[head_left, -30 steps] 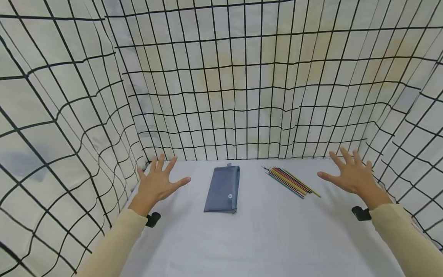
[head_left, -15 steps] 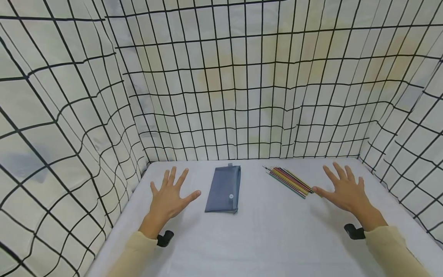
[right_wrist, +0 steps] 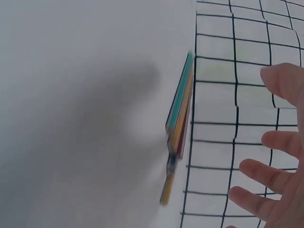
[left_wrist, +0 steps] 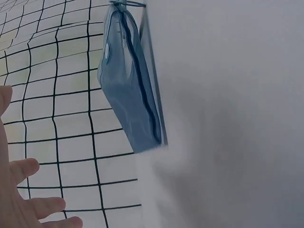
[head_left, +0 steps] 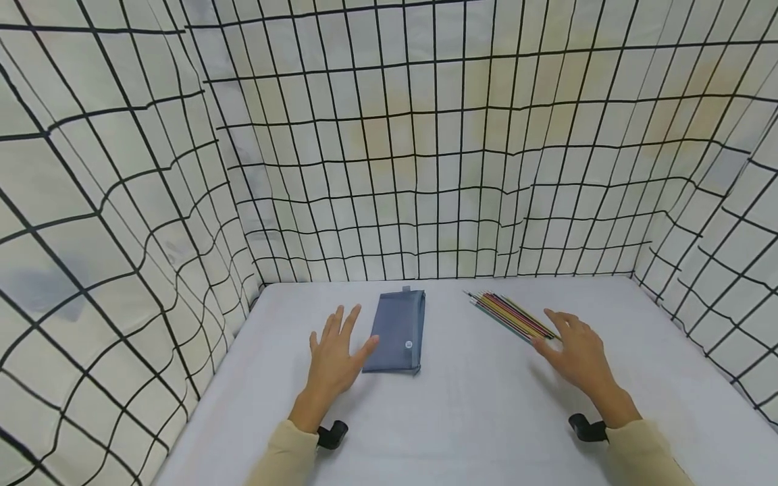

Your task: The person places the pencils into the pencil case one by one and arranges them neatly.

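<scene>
A flat blue zip pouch with a small white round mark lies on the white table, and the left wrist view shows the same pouch with its dark zip along one side. My left hand hovers just left of it, fingers spread, the thumb overlapping the pouch's edge in the head view. A bundle of thin coloured pencils lies slantwise to the pouch's right. Over their near end hovers my right hand, fingers extended and slightly bent. In the right wrist view the pencils appear apart from the fingertips.
A white cloth covers the table. White walls with a black grid net enclose it at the back and both sides. Each wrist carries a small black camera mount, one at the left wrist and one at the right.
Both hands have moved inward, the left rightward toward the pouch and the right leftward toward the pencils. The right fingers have drawn closer together. Pouch and pencils stay in place.
</scene>
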Motion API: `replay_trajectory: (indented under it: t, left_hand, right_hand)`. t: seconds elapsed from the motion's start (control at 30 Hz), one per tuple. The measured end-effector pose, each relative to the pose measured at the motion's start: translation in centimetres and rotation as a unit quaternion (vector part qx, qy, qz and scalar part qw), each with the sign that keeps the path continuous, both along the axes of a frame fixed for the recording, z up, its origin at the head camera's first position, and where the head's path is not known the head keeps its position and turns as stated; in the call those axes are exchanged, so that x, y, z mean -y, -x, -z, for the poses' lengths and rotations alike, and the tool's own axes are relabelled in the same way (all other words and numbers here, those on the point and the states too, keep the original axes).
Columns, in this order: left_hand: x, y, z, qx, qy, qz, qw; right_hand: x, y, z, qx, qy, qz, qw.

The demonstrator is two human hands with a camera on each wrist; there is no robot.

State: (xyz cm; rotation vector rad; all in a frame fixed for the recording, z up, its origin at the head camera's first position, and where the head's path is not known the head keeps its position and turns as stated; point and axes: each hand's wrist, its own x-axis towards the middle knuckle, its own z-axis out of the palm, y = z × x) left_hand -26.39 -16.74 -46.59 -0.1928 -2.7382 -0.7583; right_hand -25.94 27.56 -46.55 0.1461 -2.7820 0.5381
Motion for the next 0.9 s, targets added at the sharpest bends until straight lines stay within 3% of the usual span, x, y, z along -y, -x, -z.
replay_trajectory:
  t: [0.3,0.5,0.67,0.9]
  left_hand:
    - [-3.1,1.6,0.7,-0.049,-0.127,0.023,0.9904]
    - [-4.5,3.1,1.3,-0.026,-0.192,0.013,0.9809]
    - [-5.6,4.1,2.0,-0.006,-0.229,0.010,0.9733]
    - [-6.5,4.4,2.9,0.020,-0.242,-0.009,0.9701]
  right_hand:
    - [2.6,2.1,0.1,0.016,0.129,-0.019,0.9913]
    - [3.9,3.7,0.3,0.007,0.163,-0.032,0.9861]
    - [4.5,4.5,0.3,0.028,0.197,-0.030,0.9795]
    - [5.4,6.0,0.6,0.050,0.224,-0.023,0.9731]
